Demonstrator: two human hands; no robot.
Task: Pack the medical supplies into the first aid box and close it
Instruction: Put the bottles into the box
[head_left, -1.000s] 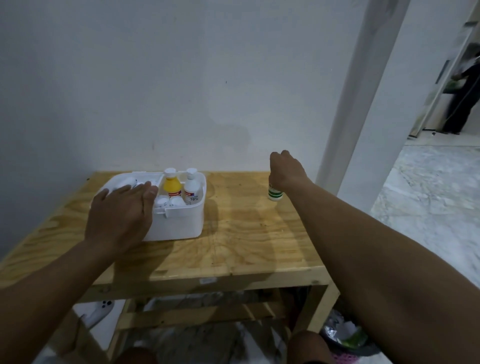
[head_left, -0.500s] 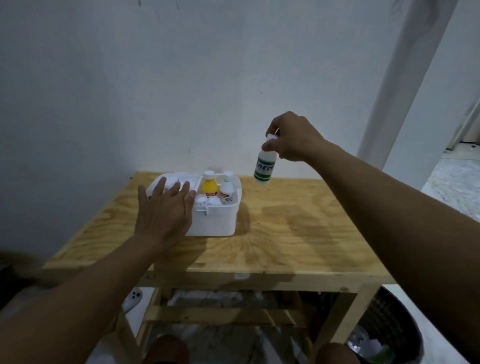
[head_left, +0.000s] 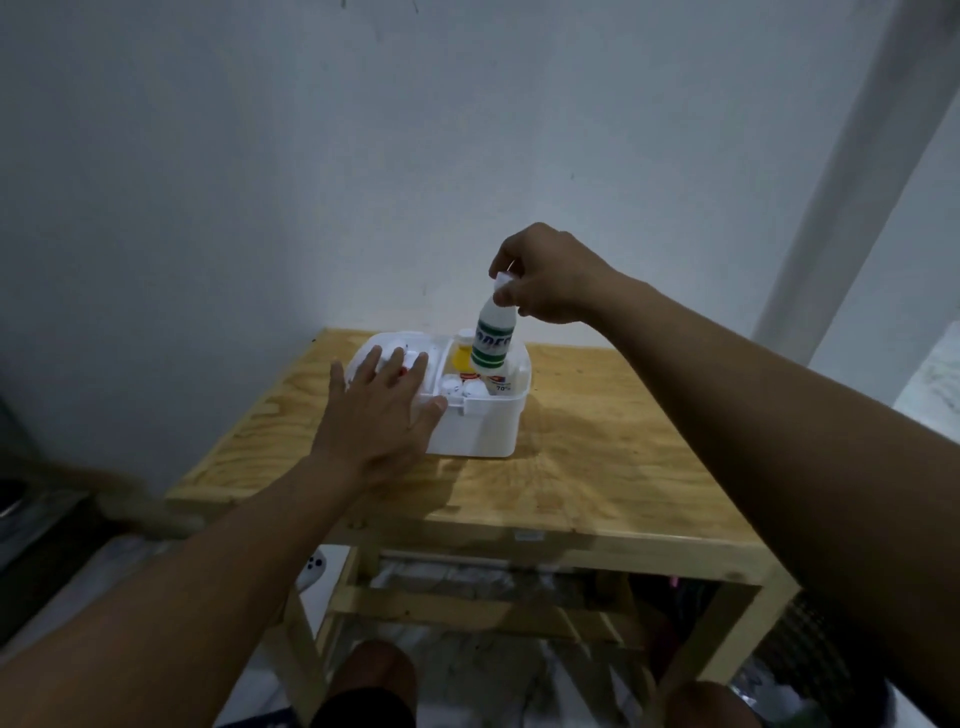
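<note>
The right hand (head_left: 545, 280) is pinching the cap of the green-striped bottle (head_left: 493, 340), holding it upright over the first aid box (head_left: 478, 431) on the wooden table (head_left: 597, 467). At 9 o'clock, the left hand (head_left: 379, 410) is resting spread, fingers straight, on the box's left half.

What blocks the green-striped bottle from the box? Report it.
No lid covers the box, but the yellow bottle and 70% bottle already stand in the compartment that the green-striped bottle hangs over.
</note>
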